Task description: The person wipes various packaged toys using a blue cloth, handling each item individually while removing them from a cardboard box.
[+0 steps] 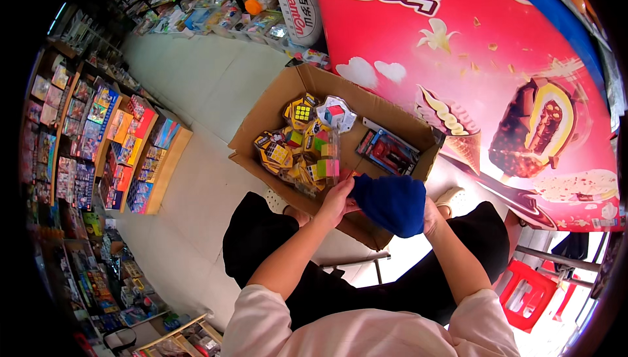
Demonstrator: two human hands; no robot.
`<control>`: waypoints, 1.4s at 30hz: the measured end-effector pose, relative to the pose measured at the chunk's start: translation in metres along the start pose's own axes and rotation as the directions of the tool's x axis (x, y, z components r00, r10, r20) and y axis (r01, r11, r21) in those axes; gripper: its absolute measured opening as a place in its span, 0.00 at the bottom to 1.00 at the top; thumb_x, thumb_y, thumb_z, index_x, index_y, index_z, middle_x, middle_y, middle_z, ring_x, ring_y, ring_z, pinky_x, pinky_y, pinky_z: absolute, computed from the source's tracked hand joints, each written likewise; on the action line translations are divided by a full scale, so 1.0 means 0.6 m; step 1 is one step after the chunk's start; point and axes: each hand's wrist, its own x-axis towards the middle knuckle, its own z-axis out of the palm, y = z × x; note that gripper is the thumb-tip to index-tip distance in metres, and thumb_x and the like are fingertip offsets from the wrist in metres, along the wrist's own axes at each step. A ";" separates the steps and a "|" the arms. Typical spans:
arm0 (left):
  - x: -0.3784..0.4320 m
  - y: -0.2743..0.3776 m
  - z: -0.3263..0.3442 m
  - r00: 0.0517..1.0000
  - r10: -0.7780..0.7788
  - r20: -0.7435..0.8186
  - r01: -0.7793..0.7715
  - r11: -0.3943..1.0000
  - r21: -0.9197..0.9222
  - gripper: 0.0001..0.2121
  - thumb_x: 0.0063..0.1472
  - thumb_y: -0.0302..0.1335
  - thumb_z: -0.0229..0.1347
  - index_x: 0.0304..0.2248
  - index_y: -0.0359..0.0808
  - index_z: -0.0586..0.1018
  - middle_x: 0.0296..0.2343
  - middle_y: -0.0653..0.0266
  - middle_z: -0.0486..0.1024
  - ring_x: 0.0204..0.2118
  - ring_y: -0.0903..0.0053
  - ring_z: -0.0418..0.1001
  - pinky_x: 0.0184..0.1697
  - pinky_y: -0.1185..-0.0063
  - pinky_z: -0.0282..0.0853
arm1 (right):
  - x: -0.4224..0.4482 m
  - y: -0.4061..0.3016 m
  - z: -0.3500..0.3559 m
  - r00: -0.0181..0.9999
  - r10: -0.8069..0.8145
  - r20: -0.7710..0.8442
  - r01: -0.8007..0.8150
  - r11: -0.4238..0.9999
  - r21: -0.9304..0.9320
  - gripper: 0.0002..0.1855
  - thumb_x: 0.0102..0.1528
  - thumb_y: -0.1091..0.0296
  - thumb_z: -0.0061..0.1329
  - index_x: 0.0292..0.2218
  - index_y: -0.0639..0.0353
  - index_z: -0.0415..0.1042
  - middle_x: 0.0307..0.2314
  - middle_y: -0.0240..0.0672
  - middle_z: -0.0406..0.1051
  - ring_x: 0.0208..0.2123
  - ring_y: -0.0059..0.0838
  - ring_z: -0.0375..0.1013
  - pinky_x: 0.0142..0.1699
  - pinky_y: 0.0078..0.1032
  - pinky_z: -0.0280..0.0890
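Note:
A bunched dark blue cloth point(391, 205) hangs between my hands, over the near right part of an open cardboard box point(267, 104). My left hand point(338, 202) grips the cloth's left edge. My right hand point(432, 216) is at its right side, its fingers mostly hidden by the cloth; something may lie beneath it. Inside the box at the left is a heap of packaged puzzle cubes point(277, 154), some with pink and green faces. A blister pack with a red and black item point(387, 152) leans at the box's right side.
A red ice-cream freezer point(392, 53) stands close behind and right of the box. Wooden shelves of small packaged goods point(169, 170) line the left. A red plastic stool point(527, 293) is at the lower right. My knees flank the box.

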 end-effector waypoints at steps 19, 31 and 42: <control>0.203 -0.221 -0.126 0.829 -0.386 -0.404 0.282 0.913 -0.293 0.31 0.53 0.48 0.46 0.52 0.41 0.54 0.53 0.61 0.50 0.55 0.60 0.45 0.53 0.55 0.37 | -0.090 -0.072 -0.030 0.874 -0.436 -0.215 0.384 0.891 -0.245 0.28 0.45 0.65 0.52 0.46 0.65 0.59 0.35 0.39 0.68 0.34 0.28 0.70 0.39 0.24 0.67; 0.264 -0.298 -0.107 0.855 -0.451 -0.255 0.208 0.749 -0.629 0.25 0.56 0.48 0.42 0.47 0.39 0.64 0.45 0.61 0.64 0.47 0.64 0.61 0.49 0.64 0.57 | -0.084 -0.069 -0.069 0.828 -0.448 -0.338 0.394 0.893 -0.219 0.31 0.46 0.66 0.51 0.49 0.67 0.55 0.39 0.42 0.65 0.39 0.31 0.68 0.43 0.26 0.65; 0.297 -0.257 -0.044 0.898 -0.224 -0.378 -0.077 0.767 -0.637 0.22 0.53 0.33 0.52 0.46 0.36 0.64 0.42 0.62 0.66 0.45 0.69 0.63 0.48 0.70 0.59 | -0.085 -0.065 -0.078 0.845 -0.453 -0.285 0.396 0.887 -0.238 0.33 0.44 0.62 0.54 0.48 0.68 0.56 0.39 0.43 0.65 0.37 0.30 0.69 0.42 0.25 0.66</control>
